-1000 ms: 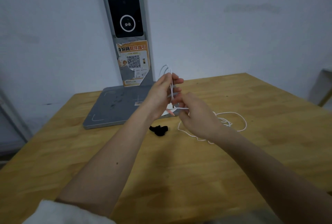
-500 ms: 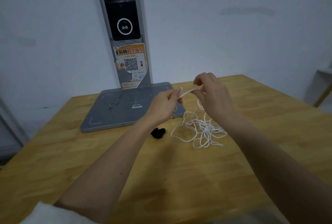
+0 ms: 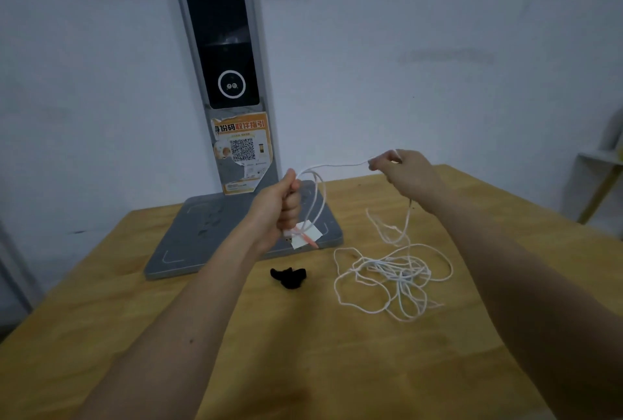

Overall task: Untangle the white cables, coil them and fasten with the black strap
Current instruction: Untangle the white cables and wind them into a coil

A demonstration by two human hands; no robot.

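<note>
A thin white cable [image 3: 387, 271] lies in a loose tangle on the wooden table [image 3: 303, 352], right of centre. My left hand [image 3: 281, 209] is raised above the table in a fist, gripping a small loop of the cable and its end with a white and pink tag. From it a strand runs to my right hand [image 3: 408, 170], which pinches the cable high up; the cable then drops from that hand to the tangle. The black strap [image 3: 289, 276] lies crumpled on the table, left of the tangle and below my left hand.
A grey scanner stand [image 3: 188, 244] with a tall column, dark screen and an orange QR sticker stands at the table's back against the wall. A pale shelf [image 3: 603, 163] shows at the far right edge.
My hands have drawn apart: the right hand rose and went right, pulling out a strand. The left hand has closed into a fist around a loop. The view tilted up.
</note>
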